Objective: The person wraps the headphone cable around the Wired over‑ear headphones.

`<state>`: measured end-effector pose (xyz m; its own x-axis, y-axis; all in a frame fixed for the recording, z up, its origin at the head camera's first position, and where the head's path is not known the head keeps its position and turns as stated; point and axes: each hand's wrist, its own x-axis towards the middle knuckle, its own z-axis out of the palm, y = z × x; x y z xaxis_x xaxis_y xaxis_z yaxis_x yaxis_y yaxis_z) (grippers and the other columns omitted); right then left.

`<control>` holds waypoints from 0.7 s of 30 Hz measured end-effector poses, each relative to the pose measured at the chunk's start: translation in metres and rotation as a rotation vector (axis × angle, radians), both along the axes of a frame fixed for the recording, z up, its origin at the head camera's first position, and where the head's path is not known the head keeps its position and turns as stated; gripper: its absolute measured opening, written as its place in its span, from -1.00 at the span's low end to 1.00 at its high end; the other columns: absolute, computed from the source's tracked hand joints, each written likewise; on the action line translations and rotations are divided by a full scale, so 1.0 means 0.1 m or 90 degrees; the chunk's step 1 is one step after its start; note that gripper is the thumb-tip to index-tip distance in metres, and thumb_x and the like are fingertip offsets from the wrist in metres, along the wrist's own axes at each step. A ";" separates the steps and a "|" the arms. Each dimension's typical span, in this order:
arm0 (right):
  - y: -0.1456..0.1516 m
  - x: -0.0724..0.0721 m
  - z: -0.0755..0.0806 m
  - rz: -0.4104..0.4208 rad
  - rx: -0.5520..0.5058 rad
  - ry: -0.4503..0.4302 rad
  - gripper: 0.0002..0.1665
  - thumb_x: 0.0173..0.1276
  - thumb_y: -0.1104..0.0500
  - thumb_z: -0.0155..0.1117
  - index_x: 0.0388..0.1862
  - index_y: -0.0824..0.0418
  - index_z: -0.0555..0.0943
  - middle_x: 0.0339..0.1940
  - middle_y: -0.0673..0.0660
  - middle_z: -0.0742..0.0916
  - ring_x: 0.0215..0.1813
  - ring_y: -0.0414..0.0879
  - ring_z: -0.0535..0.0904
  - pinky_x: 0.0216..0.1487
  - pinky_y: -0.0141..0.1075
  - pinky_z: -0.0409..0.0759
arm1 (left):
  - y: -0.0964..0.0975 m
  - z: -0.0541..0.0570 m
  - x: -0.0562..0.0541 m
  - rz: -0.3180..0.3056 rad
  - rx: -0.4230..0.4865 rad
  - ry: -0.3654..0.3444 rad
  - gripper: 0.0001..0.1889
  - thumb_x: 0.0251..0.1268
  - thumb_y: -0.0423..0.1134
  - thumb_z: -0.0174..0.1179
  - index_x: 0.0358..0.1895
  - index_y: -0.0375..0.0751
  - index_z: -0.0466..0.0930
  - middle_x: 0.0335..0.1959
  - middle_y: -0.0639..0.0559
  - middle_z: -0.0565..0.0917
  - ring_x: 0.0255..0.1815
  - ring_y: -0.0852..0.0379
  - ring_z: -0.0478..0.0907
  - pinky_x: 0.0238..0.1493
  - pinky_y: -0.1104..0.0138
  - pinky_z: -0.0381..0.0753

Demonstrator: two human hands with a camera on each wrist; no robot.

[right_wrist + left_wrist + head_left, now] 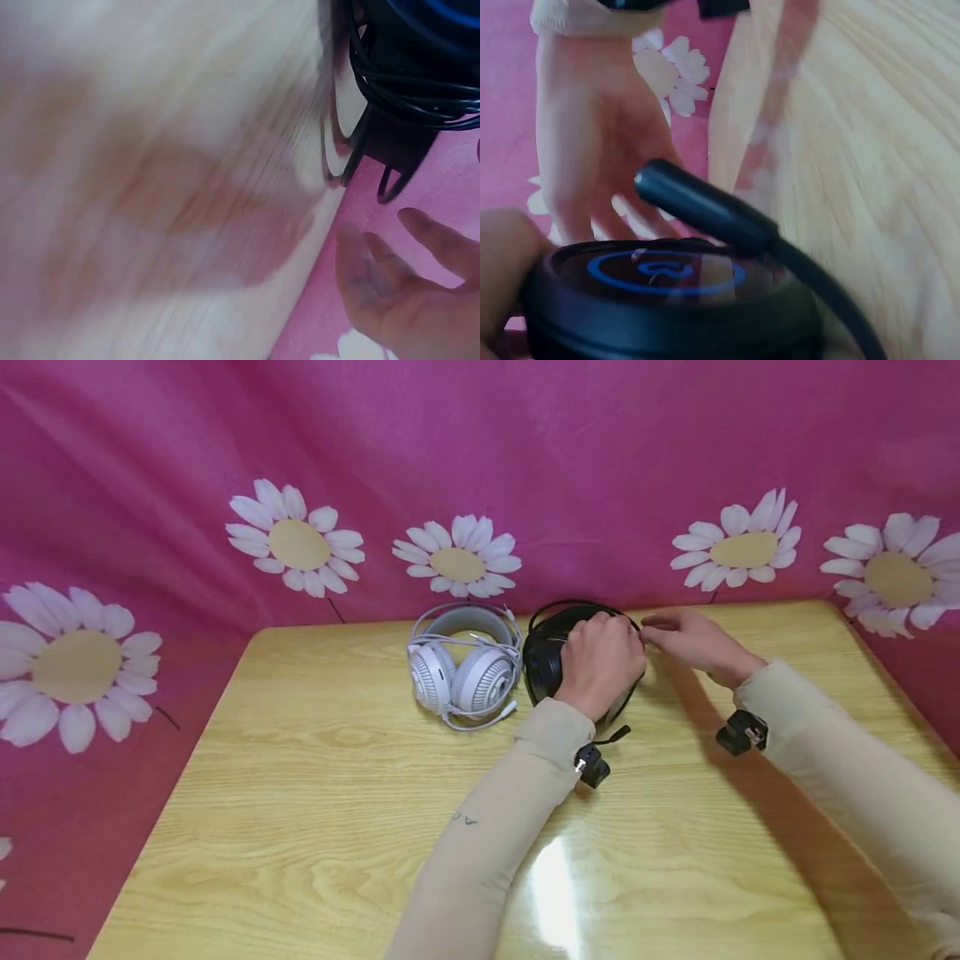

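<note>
Near the back of the table in the head view is a black headset (543, 668), with its cable wound about it and a mic boom (617, 735) sticking out toward the front. My left hand (602, 660) lies over its right half and grips it, hiding much of it. The left wrist view gives a close look at an ear cup (671, 330) with a blue ring and the mic tip (697, 202). Just right of the headset is my right hand (693, 643), fingers loosely bent. In the right wrist view those fingers are apart from the coiled black cable (412, 101).
A white headset (480, 681) with its own wound cable and mic sits directly left of the black one. The wooden table (315, 827) meets a pink cloth (600, 460) with daisies along its back edge. Light glares off the front.
</note>
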<state>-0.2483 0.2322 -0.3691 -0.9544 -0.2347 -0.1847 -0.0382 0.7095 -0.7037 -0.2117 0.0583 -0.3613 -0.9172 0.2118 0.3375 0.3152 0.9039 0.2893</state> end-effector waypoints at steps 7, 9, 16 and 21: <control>0.20 0.13 0.02 0.012 0.066 -0.018 -0.12 0.60 -0.28 0.01 0.60 0.30 0.23 0.54 0.49 0.41 0.50 0.42 0.37 0.42 0.34 0.36 | -0.11 -0.04 0.00 -0.078 -0.123 0.078 -0.61 0.56 0.22 0.00 0.09 0.16 0.72 -0.04 0.15 0.75 -0.12 0.08 0.68 -0.07 0.24 0.69; 0.23 0.16 0.04 0.012 0.072 -0.023 -0.08 0.58 -0.33 0.01 0.61 0.27 0.20 0.54 0.50 0.38 0.51 0.44 0.35 0.42 0.36 0.34 | -0.21 -0.03 0.02 -0.092 -0.130 0.115 -0.56 0.54 0.28 0.00 0.08 0.13 0.72 -0.06 0.13 0.75 -0.09 0.06 0.68 -0.06 0.23 0.67; 0.34 0.24 0.11 0.030 0.102 0.015 -0.12 0.55 -0.34 0.07 0.57 0.23 0.29 0.44 0.43 0.54 0.19 0.24 0.73 0.25 0.15 0.55 | -1.03 0.13 -0.09 -0.146 -0.080 0.230 -0.64 0.50 0.09 0.14 -0.01 -0.08 0.73 -0.08 0.00 0.77 0.00 -0.02 0.68 0.08 0.18 0.63; 0.51 0.29 0.24 0.016 0.164 0.100 -0.14 0.55 -0.35 0.04 0.53 0.23 0.36 0.41 0.45 0.57 0.19 0.35 0.70 0.17 0.22 0.57 | -1.88 0.29 -0.16 -0.125 -0.024 0.242 -0.70 0.45 -0.10 0.20 0.01 -0.25 0.70 -0.07 -0.16 0.74 0.07 -0.16 0.62 0.18 0.05 0.58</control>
